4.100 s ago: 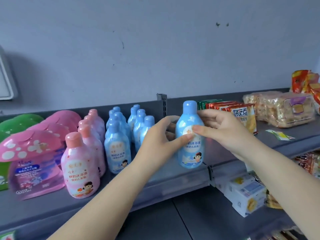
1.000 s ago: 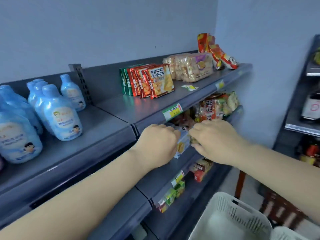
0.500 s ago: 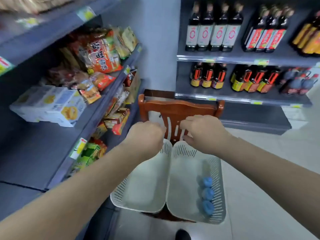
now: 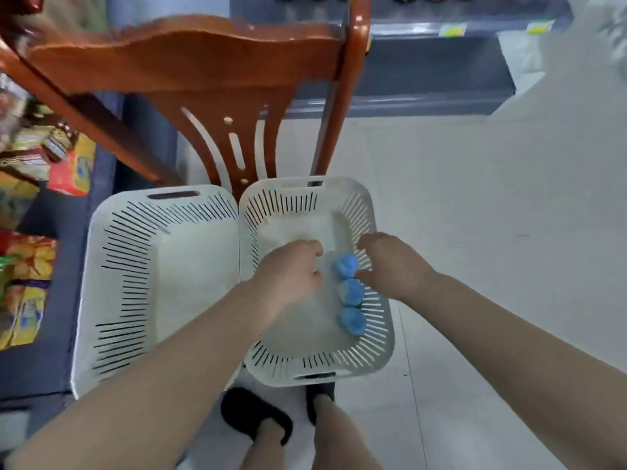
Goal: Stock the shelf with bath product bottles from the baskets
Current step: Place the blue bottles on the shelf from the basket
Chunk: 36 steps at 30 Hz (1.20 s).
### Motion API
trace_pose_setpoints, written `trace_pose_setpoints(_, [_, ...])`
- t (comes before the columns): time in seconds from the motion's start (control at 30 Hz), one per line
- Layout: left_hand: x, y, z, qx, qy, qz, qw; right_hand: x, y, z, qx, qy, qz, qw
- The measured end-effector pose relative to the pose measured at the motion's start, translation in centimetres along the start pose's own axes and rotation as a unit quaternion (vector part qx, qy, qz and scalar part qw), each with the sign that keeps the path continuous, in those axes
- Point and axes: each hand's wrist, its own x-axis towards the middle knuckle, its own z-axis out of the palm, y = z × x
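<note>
View: swung from shelf down to right basket (image 4: 383, 334).
Left hand (image 4: 291, 273): fingers curled, holding nothing.
Right hand (image 4: 393, 266): fingers spread, touching farthest bottle (image 4: 345, 265).
Meaning: next pickup under way; three remain.

We see the left basket (image 4: 129, 266) bare inside, open from above. In the right basket (image 4: 373, 340) three blue caps (image 4: 349, 293) line the wall at three o'clock, leaving its floor free toward nine. Our left hand (image 4: 288, 276) and right hand (image 4: 393, 266) flank the farthest cap. At twelve o'clock the chair back (image 4: 190, 69) looms over both baskets; at nine, snack packs (image 4: 27, 266) crowd the shelf.
</note>
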Motion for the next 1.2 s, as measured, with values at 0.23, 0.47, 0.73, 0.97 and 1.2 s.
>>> trace_pose_setpoints(0.23, [9.4, -3.1, 8.4, -0.037, -0.05, 0.006, 0.998, 6.9, 0.9, 7.9, -0.03, -0.032, 0.07, 0.997])
trace_pose_setpoints(0.47, [14.2, -5.0, 13.2, -0.073, -0.079, 0.013, 0.994, 11.4, 2.5, 11.5, -0.096, -0.044, 0.135, 0.985])
trace_pose_setpoints(0.73, [13.4, -6.0, 13.8, -0.116, -0.069, 0.026, 0.991, 11.8, 2.2, 11.5, -0.118, -0.033, 0.075, 0.99])
trace_pose_setpoints(0.97, [9.5, -6.7, 8.5, -0.163, -0.001, 0.028, 0.986, 9.5, 0.8, 7.5, -0.108, 0.025, -0.066, 0.992])
trace_pose_setpoints(1.2, [3.1, -5.3, -1.5, -0.19, 0.087, 0.052, 0.976, 5.1, -4.4, -1.6, 0.043, 0.111, -0.21, 0.97])
